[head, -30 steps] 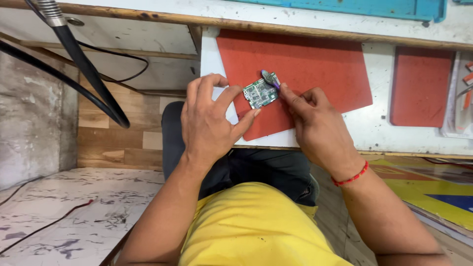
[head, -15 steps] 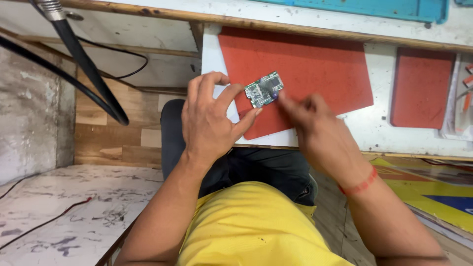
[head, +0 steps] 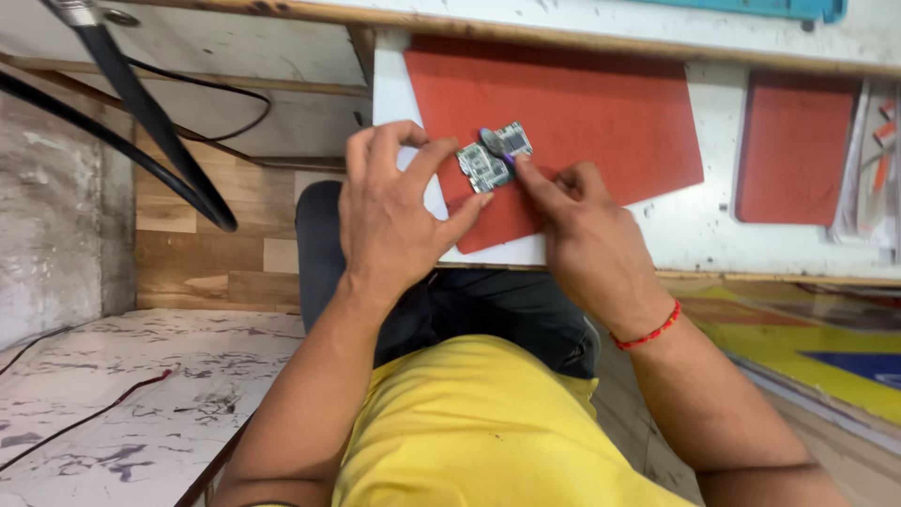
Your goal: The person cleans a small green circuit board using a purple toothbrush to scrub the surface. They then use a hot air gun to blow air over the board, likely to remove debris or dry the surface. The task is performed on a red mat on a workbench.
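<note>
Left hand (head: 389,216) pinching board (head: 492,158) over red mat (head: 601,113) (on white counter (head: 694,225)); right hand (head: 587,230) fingers grasping tool (head: 496,143), touching board.

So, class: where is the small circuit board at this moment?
In the head view, the small circuit board sits over the large red mat, pinched between the left hand and right hand.

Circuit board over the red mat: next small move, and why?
Probably steady the small circuit board with the left hand and seat the dark oval part flat on it with the right hand. The part overlaps the board's top edge, the right fingertips touch it, and both sit above the red mat.
</note>
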